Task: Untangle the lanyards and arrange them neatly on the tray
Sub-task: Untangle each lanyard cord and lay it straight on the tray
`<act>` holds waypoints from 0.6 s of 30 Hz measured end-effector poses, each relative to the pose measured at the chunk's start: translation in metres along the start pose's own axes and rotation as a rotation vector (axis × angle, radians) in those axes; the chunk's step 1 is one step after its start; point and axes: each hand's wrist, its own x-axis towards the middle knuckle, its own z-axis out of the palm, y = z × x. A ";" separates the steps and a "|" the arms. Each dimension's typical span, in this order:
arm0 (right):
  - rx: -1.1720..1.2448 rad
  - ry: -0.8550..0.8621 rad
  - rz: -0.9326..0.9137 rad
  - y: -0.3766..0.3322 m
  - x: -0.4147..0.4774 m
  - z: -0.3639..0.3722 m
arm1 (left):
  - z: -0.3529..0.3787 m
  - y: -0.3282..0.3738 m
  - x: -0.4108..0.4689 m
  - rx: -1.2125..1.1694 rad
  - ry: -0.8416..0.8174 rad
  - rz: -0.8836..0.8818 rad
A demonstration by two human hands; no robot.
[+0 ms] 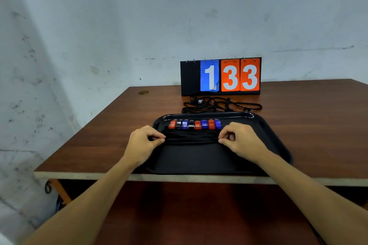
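A bundle of black lanyard cords (191, 138) is pinched at its ends by the left hand (142, 145) and the right hand (242, 141), stretched across the black tray (264, 125). A row of red, blue and black clips (195, 124) is lined up inside the tray's far rim, and a tangled heap of lanyards (219, 104) is left just beyond it.

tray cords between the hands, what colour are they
Black, like the tray; the cords show best in the head view.
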 end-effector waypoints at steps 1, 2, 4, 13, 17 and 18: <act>-0.001 -0.003 -0.001 0.000 0.000 0.000 | 0.000 -0.001 0.000 0.009 -0.007 0.005; 0.001 -0.002 -0.003 0.000 -0.001 0.000 | 0.001 -0.001 0.000 0.020 -0.014 0.010; 0.017 0.009 -0.003 0.000 -0.002 0.000 | 0.001 0.000 -0.001 0.036 -0.019 0.017; 0.049 0.102 0.052 -0.002 -0.003 -0.010 | -0.010 0.019 0.005 0.403 -0.006 0.061; 0.049 0.124 0.047 -0.002 -0.001 -0.016 | -0.009 0.036 0.013 0.381 0.022 0.072; 0.055 0.128 0.053 -0.001 0.000 -0.017 | -0.008 0.041 0.015 0.371 0.003 0.086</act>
